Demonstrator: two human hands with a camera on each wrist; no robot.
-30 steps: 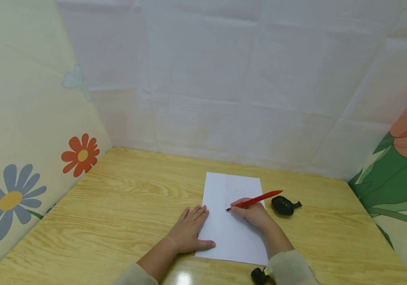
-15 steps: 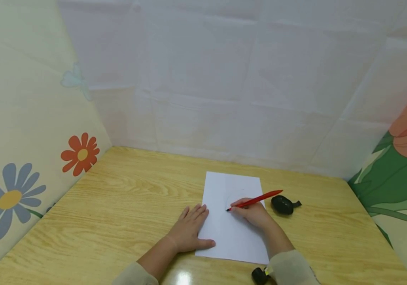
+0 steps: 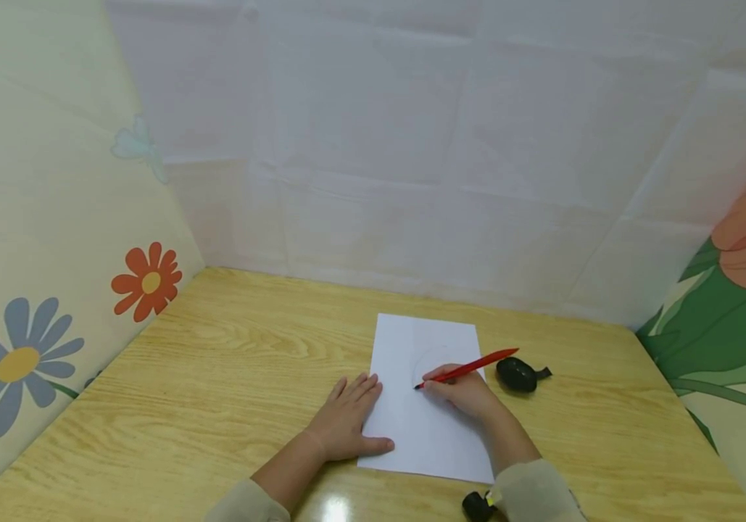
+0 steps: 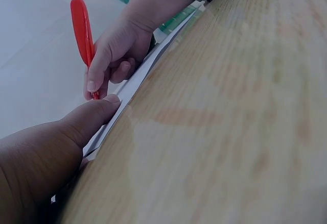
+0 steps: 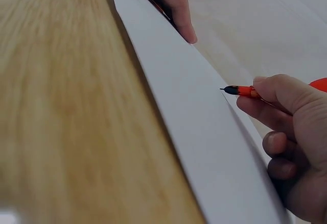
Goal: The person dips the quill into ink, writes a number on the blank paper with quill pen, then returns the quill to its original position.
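A white sheet of paper (image 3: 425, 446) lies on the wooden table. My left hand (image 3: 345, 424) rests flat over its left edge, fingers spread and thumb out on the sheet. In my right hand (image 3: 467, 395) is a red pen (image 3: 490, 358), pinched between thumb and fingers and slanting up to the right. Its dark tip (image 5: 231, 90) is at the paper's surface in the right wrist view. A faint curved line (image 3: 420, 355) runs on the sheet above the tip. The left wrist view shows the pen's wide red end (image 4: 80, 27) rising above the right hand.
Right of the paper sits a glossy black oval object (image 3: 517, 375) with a short tab. A small black device (image 3: 477, 505) is by the right sleeve. A pale cloth wall (image 3: 373, 181) closes the table's back, with flower-printed panels (image 3: 20, 217) at the sides.
The pen tip has shifted very slightly toward me, along with the right hand. My left hand has stayed in place on the paper.
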